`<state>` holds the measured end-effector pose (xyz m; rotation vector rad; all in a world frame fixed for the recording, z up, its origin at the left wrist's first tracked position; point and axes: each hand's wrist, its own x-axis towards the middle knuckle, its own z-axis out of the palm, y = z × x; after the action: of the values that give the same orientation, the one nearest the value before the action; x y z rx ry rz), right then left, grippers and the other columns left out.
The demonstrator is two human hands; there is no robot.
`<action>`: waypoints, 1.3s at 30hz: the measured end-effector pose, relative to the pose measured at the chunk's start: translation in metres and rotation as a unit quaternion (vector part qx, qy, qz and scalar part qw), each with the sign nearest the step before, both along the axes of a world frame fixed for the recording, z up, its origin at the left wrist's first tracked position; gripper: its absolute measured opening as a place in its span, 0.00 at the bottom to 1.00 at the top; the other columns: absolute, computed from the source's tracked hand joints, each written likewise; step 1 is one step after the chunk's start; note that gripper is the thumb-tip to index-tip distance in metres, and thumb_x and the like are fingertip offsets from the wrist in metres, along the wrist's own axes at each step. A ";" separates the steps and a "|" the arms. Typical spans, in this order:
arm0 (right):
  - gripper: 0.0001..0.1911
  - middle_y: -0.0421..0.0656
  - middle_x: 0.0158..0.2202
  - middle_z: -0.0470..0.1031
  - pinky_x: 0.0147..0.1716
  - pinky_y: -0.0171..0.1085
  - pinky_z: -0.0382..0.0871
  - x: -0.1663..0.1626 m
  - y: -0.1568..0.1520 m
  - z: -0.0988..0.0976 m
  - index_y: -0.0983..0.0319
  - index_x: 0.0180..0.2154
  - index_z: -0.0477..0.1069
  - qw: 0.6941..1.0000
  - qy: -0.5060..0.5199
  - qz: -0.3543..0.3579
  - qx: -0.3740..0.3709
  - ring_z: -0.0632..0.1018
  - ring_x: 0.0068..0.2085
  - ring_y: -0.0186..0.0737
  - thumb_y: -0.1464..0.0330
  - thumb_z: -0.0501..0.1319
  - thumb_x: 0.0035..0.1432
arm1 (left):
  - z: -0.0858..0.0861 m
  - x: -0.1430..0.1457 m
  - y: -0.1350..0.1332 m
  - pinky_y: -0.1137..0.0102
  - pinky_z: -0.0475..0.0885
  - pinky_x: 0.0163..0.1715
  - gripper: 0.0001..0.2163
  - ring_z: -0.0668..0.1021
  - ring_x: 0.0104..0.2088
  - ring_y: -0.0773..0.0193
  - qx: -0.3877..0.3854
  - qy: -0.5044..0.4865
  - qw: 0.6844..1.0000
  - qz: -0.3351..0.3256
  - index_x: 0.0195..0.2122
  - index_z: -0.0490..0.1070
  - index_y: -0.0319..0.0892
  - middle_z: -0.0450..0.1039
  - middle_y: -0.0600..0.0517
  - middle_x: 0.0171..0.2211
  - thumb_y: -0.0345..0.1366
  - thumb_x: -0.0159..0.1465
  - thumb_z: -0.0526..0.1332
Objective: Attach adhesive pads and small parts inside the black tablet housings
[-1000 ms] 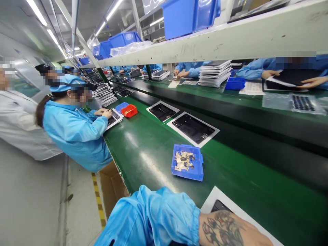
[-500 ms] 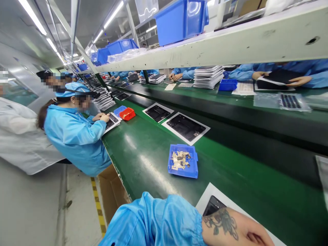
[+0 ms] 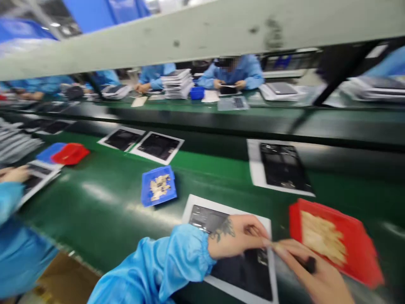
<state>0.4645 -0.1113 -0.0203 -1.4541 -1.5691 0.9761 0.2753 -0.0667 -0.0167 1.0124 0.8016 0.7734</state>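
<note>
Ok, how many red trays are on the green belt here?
2. One red tray sits far left, against a blue tray; the other red tray lies at the right, beside the person's right hand. Others may be out of frame.

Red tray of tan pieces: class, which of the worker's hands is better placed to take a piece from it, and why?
Right. The right hand lies close beside the red tray; the left hand is over the black panel, farther from it.
</note>
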 end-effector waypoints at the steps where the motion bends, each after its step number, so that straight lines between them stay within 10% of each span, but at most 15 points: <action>1: 0.10 0.46 0.30 0.76 0.30 0.40 0.73 0.006 -0.004 0.001 0.57 0.27 0.75 1.000 -0.001 0.000 -0.021 0.77 0.32 0.46 0.58 0.65 0.52 | 0.001 0.006 0.000 0.74 0.67 0.29 0.16 0.71 0.25 0.71 -0.003 0.001 1.000 -0.004 0.30 0.73 0.37 0.70 0.53 0.24 0.46 0.48 0.70; 24: 0.11 0.40 0.28 0.70 0.31 0.35 0.65 0.086 -0.003 -0.015 0.61 0.27 0.70 0.980 0.097 -0.169 0.025 0.70 0.29 0.35 0.62 0.61 0.57 | -0.003 0.128 0.032 0.74 0.67 0.30 0.13 0.73 0.25 0.71 -0.117 -0.073 0.983 -0.121 0.28 0.67 0.38 0.71 0.55 0.25 0.35 0.49 0.70; 34: 0.11 0.40 0.28 0.69 0.31 0.35 0.64 0.095 -0.005 -0.018 0.61 0.27 0.69 0.979 0.078 -0.187 0.023 0.69 0.29 0.36 0.62 0.60 0.58 | -0.005 0.134 0.032 0.74 0.67 0.34 0.09 0.73 0.30 0.70 0.029 0.021 0.991 -0.131 0.29 0.70 0.39 0.72 0.54 0.28 0.37 0.54 0.68; 39: 0.12 0.41 0.29 0.68 0.31 0.35 0.63 0.095 -0.007 -0.020 0.61 0.28 0.68 0.976 0.077 -0.202 0.019 0.67 0.29 0.35 0.61 0.59 0.59 | -0.006 0.128 0.038 0.71 0.68 0.35 0.08 0.74 0.30 0.67 -0.023 -0.017 0.989 -0.146 0.30 0.71 0.38 0.73 0.53 0.28 0.38 0.56 0.66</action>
<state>0.5594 -0.1181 -0.0406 -1.5514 -1.1161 0.7894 0.4038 -0.0285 -0.0229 1.0435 0.6218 0.5175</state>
